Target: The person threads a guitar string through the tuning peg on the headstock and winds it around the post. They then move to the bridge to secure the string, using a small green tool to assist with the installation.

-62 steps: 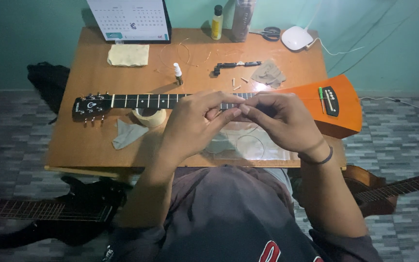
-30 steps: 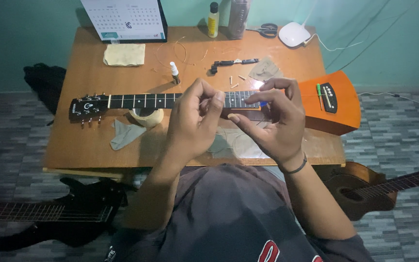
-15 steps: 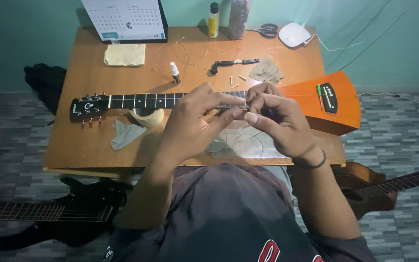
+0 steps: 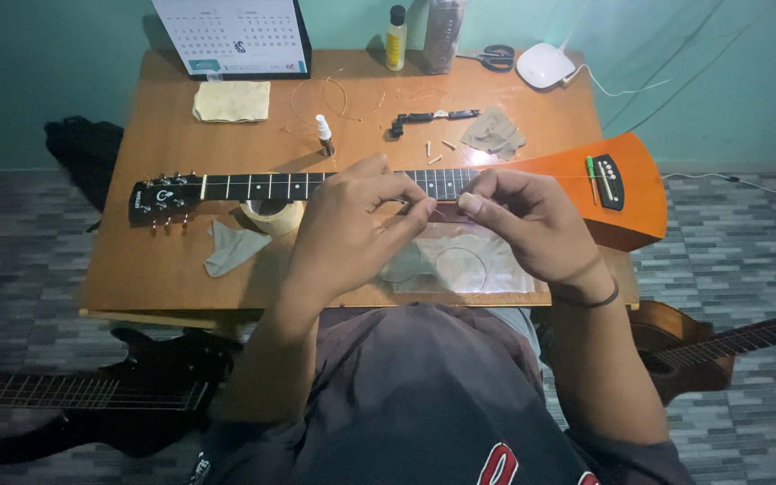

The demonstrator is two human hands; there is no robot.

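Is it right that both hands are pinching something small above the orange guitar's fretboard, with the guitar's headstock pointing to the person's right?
Not quite. The head view shows the left hand and right hand pinched together above the fretboard of the orange guitar, but its headstock points to the person's left; the body lies to the right.

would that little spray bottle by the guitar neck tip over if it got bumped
Probably. The small white-capped spray bottle stands upright, tall for its narrow base, so a nudge would likely topple it. It looks light; once down, its round body may roll across the wooden table.
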